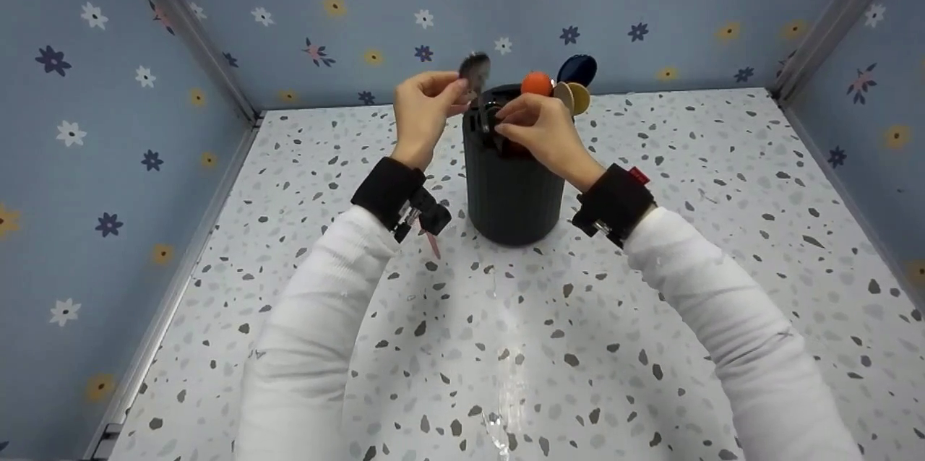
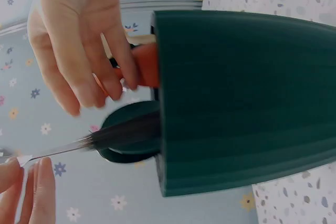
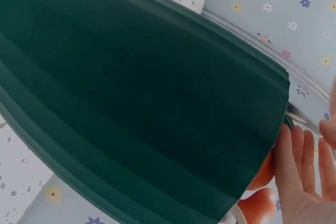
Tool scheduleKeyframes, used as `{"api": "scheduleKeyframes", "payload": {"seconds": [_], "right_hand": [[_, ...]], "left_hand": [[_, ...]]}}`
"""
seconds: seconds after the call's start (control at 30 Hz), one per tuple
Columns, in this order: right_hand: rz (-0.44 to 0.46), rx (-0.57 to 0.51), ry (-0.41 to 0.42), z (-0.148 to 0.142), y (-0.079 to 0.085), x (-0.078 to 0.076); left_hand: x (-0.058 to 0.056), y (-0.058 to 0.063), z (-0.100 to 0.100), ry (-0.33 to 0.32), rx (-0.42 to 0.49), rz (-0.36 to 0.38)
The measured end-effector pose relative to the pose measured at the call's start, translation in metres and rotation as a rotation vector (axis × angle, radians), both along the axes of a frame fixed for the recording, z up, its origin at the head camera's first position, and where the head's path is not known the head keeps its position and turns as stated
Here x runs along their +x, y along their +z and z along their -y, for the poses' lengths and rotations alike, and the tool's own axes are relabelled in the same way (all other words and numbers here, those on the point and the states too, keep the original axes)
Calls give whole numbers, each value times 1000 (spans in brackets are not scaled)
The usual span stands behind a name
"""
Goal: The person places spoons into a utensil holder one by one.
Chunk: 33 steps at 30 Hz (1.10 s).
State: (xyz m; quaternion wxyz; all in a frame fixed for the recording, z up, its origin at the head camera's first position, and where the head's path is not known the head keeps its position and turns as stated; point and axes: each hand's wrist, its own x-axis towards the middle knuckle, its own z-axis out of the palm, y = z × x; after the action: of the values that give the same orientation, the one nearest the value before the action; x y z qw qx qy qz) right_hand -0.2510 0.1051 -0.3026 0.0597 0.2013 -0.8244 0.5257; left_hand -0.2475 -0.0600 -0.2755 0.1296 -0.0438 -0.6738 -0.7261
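My left hand [image 1: 425,110] pinches a metal utensil with a black handle [image 2: 128,132] by its thin metal neck. Its rounded head [image 1: 475,69] points up and is blurred, while the handle end reaches into a tall dark green holder [image 1: 514,197]. Over the holder's right rim, my right hand [image 1: 542,130] hangs with loose fingers. In the left wrist view those right fingers [image 2: 107,77] are right beside an orange utensil [image 2: 146,65] in the holder. The right wrist view shows the right hand [image 3: 302,182] with fingers extended past the rim.
Other utensils rise from the holder's back right: an orange rounded one [image 1: 537,83], a dark blue oval one [image 1: 577,70] and a tan wooden one [image 1: 580,98]. A slim pink item [image 1: 433,245] lies on the speckled table [image 1: 650,287] left of the holder. Flowered panels [image 1: 332,35] enclose the table.
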Motion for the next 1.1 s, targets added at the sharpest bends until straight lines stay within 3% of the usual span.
{"api": "scheduleKeyframes", "payload": {"seconds": [0.17,0.33,0.43,0.8,1.1], "right_hand": [[40,-55,69,-7,3,15],[72,-79,130,-8,13,39],[84,-87,164,-8,8,44],[166,-62,249,-15,-16,54],[240,-42,271,-22,-52,51]], "left_hand": [[-2,-16,16,71,-59,36],[-1,-33,29,93,-65,83],[-1,-47,34,110,-47,124],[-4,-103,48,129,-47,285],[-3,-133,57,150,-48,384]]}}
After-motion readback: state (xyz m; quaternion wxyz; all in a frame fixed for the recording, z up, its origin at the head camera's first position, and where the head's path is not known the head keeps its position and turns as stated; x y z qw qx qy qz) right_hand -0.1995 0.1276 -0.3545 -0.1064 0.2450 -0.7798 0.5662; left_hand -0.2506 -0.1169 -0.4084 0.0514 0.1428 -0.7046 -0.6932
